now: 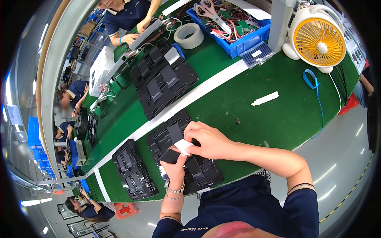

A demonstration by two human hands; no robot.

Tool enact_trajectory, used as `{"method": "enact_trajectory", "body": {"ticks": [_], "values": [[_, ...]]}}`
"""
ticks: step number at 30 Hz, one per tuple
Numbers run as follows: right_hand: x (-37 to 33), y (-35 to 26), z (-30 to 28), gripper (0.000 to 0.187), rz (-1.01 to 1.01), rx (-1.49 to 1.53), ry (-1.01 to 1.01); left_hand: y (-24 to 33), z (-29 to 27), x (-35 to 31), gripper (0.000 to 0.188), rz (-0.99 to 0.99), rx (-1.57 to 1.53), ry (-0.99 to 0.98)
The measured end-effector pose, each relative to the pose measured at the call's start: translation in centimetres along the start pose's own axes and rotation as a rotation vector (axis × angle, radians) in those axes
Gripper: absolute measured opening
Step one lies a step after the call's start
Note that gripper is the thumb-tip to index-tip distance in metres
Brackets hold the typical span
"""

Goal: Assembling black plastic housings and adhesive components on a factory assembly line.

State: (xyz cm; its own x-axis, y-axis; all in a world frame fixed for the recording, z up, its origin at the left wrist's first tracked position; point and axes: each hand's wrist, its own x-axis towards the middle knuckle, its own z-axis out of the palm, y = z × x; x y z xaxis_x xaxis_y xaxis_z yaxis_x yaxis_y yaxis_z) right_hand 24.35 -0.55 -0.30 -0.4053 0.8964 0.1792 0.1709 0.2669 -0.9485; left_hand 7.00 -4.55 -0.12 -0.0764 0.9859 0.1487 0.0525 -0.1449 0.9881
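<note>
- Nearest us: our navy shirt (254,202) at the lower edge, close to the rim of the green bench (285,123).
- Left hand (174,168): curled around a black block (168,156), thumb up beside its right end; most fingers hidden, so we can't tell their exact grip.
- Right hand (206,139): thumb and fingers pinching a white piece (183,146); cloth or paper, we can't tell.
- Key relation, as we judge it: block lies left of our right fingertips and slightly toward us. White piece covers its right end, looks touching. Left hand is nearer; it has the block.
- Block's visible part slants near-left to far-right; right end covered, so we can't call the long axis.
- Below our hands: black moulded tray (208,176), long axis far-left to near-right.
- Stacked black trays (135,170) just left of it, running roughly the same way.
</note>
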Motion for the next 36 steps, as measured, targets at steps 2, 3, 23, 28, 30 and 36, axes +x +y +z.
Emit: {"method": "enact_trajectory", "body": {"ticks": [2, 3, 23, 28, 30, 36], "values": [[0.0, -0.2, -0.2, 0.017, 0.015, -0.003, 0.003, -0.1, -0.1, -0.3, 0.006, 0.003, 0.043, 0.035], [-0.1, -0.5, -0.4, 0.016, 0.023, 0.0, -0.009, -0.3, -0.5, -0.3, 0.008, -0.024, 0.027, 0.019], [-0.4, -1.1, 0.0, 0.016, -0.293, -0.239, 0.279, -1.4, -1.2, -0.7, 0.026, -0.049, -0.094, 0.126], [-0.4, -1.1, -0.1, 0.017, -0.296, -0.252, 0.274, -1.5, -1.0, -0.7, 0.025, -0.041, -0.105, 0.138], [-0.3, -1.1, -0.1, 0.018, -0.299, -0.238, 0.279, -1.6, -1.1, -0.8, 0.025, -0.02, -0.113, 0.134], [-0.4, -1.1, 0.0, 0.019, -0.296, -0.233, 0.286, -1.0, -0.9, -0.8, 0.029, -0.019, -0.08, 0.146]]}}
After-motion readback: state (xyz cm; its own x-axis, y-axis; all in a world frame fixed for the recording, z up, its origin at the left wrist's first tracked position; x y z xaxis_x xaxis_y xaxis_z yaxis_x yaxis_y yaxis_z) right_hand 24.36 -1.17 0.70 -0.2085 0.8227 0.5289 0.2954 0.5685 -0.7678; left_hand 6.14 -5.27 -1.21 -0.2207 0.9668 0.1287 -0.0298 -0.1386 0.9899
